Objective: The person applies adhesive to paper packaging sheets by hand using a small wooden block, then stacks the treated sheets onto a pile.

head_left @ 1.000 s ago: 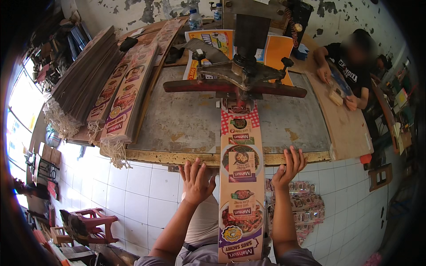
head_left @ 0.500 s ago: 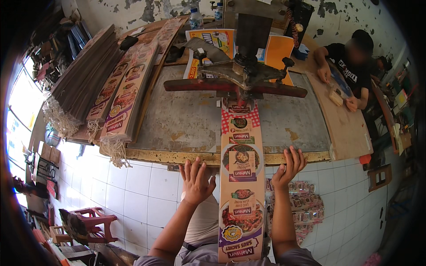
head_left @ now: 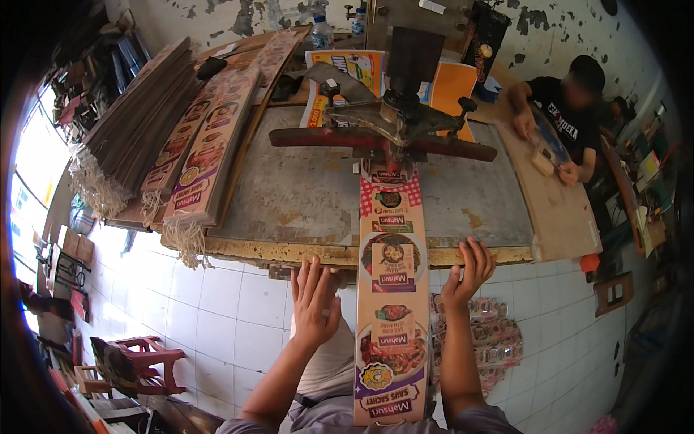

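A long printed cardboard strip (head_left: 391,304), with food pictures and purple bands, runs from under a metal press (head_left: 394,126) over the table's front edge toward my body. My left hand (head_left: 316,307) is left of the strip, fingers stretched out and fairly close together, their tips at the table edge (head_left: 289,253). On the strip's right side, my right hand (head_left: 466,278) has its fingers extended against the same edge and its thumb apart. Neither hand holds anything. The strip's far end is hidden beneath the press.
Stacked printed strips with string ends (head_left: 210,159) and a brown bundle (head_left: 137,130) lie at the left. Across the right side, a co-worker (head_left: 567,108) handles a small wooden block (head_left: 543,160). A red stool (head_left: 155,362) stands lower left; printed packets (head_left: 484,340) lie on the floor.
My left hand's fingers have drawn closer together and its wrist has turned slightly. The right hand and the strip stay nearly in place. The view has shifted a little.
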Demonstrator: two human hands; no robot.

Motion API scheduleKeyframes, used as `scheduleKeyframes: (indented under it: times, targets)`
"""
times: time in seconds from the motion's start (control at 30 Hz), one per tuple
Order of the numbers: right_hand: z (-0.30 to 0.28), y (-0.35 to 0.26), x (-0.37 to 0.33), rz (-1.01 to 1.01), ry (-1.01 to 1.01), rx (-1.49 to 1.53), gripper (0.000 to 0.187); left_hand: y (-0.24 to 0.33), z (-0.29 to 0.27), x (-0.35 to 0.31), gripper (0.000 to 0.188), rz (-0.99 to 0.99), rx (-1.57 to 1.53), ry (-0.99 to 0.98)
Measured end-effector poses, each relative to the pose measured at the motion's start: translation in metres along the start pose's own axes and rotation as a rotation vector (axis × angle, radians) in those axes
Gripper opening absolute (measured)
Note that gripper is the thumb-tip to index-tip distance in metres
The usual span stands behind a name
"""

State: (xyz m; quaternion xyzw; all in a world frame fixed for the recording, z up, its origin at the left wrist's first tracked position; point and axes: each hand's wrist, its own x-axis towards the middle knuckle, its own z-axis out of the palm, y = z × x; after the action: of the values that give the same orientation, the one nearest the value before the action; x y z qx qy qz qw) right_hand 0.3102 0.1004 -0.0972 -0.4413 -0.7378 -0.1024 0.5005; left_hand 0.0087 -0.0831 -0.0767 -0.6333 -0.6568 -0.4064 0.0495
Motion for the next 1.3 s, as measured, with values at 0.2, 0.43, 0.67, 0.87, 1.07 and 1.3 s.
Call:
scheduleKeyframes:
  times: [0.2,0.43,0.67,0.87,1.07,1.3]
  targets:
    - [-0.046,-0.049,0.049,0.008,-0.313,0.369,0.045,0.037,-0.031,-0.02,0.066,-0.283,-0.73,-0.202]
    - [-0.05,-0.078,0.076,-0.068,-0.736,0.497,0.051,0.06,-0.039,-0.032,0.072,-0.678,-1.389,-0.589]
    - [-0.058,-0.087,0.083,-0.134,-0.8,0.373,0.058,0.063,-0.039,-0.033,0.072,-0.656,-1.29,-0.607]
    - [-0.028,-0.075,0.106,-0.167,-0.793,0.241,0.062,0.071,-0.041,0.0,0.075,-0.622,-1.148,-0.393]
    - [0.026,-0.05,0.132,-0.212,-0.769,0.214,0.058,0.066,-0.062,0.052,0.058,-0.436,-0.478,-0.376]
    - [0.046,-0.051,0.146,-0.24,-0.757,0.267,0.058,0.025,-0.037,0.1,0.054,0.103,-0.163,-0.121]
